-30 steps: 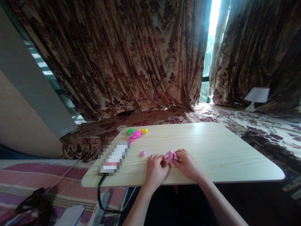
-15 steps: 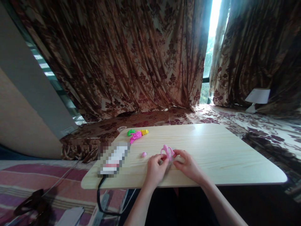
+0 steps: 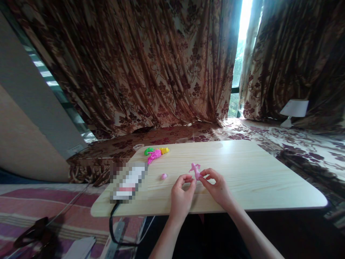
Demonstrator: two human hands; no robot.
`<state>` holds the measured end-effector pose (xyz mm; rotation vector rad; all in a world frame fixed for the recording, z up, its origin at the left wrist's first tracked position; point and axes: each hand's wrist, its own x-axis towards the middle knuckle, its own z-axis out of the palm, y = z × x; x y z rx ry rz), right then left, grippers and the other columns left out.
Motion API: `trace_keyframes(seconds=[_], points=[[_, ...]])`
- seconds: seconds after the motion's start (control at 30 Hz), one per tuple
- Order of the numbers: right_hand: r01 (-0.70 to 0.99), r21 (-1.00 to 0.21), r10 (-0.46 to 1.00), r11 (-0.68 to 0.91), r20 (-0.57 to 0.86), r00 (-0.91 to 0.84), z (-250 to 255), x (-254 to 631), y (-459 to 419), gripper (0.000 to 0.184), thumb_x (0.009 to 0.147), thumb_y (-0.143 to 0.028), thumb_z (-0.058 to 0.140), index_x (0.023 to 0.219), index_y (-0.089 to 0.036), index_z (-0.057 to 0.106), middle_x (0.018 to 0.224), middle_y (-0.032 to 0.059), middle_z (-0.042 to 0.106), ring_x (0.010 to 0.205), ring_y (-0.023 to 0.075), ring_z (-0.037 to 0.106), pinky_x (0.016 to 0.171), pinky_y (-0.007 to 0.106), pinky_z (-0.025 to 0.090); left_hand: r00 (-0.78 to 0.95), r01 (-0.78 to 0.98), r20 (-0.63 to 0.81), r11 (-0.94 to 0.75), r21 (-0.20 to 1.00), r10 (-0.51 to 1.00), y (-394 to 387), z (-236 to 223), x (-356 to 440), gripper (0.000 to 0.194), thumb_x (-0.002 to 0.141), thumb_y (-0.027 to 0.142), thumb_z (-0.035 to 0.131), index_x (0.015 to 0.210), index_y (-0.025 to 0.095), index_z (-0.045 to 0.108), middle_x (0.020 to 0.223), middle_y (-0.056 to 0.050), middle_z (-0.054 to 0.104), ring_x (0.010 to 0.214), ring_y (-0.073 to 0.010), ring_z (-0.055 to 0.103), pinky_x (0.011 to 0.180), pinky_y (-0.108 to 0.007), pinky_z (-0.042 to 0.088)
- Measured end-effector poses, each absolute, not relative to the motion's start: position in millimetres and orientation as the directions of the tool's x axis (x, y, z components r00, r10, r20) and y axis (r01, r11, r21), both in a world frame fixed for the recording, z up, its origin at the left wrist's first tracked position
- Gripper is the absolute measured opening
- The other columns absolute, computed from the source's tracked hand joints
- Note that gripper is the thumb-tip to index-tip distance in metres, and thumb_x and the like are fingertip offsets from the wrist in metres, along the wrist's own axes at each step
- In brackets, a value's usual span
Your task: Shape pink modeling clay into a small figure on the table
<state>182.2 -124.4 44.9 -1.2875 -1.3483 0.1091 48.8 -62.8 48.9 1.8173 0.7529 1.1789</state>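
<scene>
A small light-pink piece with thin arms branching from its top (image 3: 196,170) is held upright just over the table, between my two hands. My right hand (image 3: 217,185) pinches its lower right side between thumb and fingers. From the other side, my left hand (image 3: 182,196) closes thumb and forefinger at its lower left edge; the exact contact there is too small to see clearly. To the left of my left hand lies a small pink ball (image 3: 164,176) on the pale wooden table (image 3: 256,176).
At the table's far left lie a bright pink bundle (image 3: 154,156), a green piece (image 3: 148,151) and a yellow piece (image 3: 164,150). A blurred-out white object (image 3: 130,181) with a black cable (image 3: 111,226) sits along the left edge. A white lamp (image 3: 294,108) stands back right.
The pink piece has turned; its loop-like arms now look narrower and point up and left. My right hand has shifted a little onto its lower part, and my left fingers sit lower.
</scene>
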Motion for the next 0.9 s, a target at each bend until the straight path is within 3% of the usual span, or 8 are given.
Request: trace_keyframes(seconds=[0.2,0.67,0.9], points=[[0.591,-0.694,0.697,0.412,0.658,0.286,46.5,180.7,-125.7,0.01,0.082,-0.016,0.06,0.087,-0.023,0.066,0.082,0.0011,0.064,0.078,0.0171,0.059,0.069,0.029,0.047,0.363,0.048,0.518,-0.57,0.82,0.775,-63.7,46.9,48.1,0.018,0.077,0.024,0.062,0.094,0.023,0.069,0.092,-0.003,0.07,0.089,-0.0188,0.063,0.088,-0.034,0.046],[0.599,-0.684,0.703,0.416,0.66,0.265,48.8,180.4,-127.2,0.011,0.085,-0.016,0.056,0.083,-0.022,0.065,0.081,0.0013,0.063,0.078,0.0165,0.059,0.068,0.028,0.048,0.339,0.075,0.601,-0.657,0.75,0.724,-63.3,44.4,46.3,0.015,0.079,0.021,0.059,0.088,0.023,0.071,0.089,-0.004,0.07,0.088,-0.0195,0.063,0.084,-0.034,0.049],[0.614,-0.677,0.702,0.405,0.661,0.266,48.3,179.0,-127.6,0.014,0.085,-0.021,0.057,0.097,-0.023,0.065,0.094,0.0043,0.061,0.088,0.0192,0.058,0.074,0.031,0.049,0.344,0.085,0.627,-0.689,0.72,0.699,-64.5,47.1,45.5,0.017,0.081,0.02,0.057,0.091,0.022,0.07,0.09,-0.005,0.068,0.089,-0.0203,0.061,0.086,-0.036,0.048]])
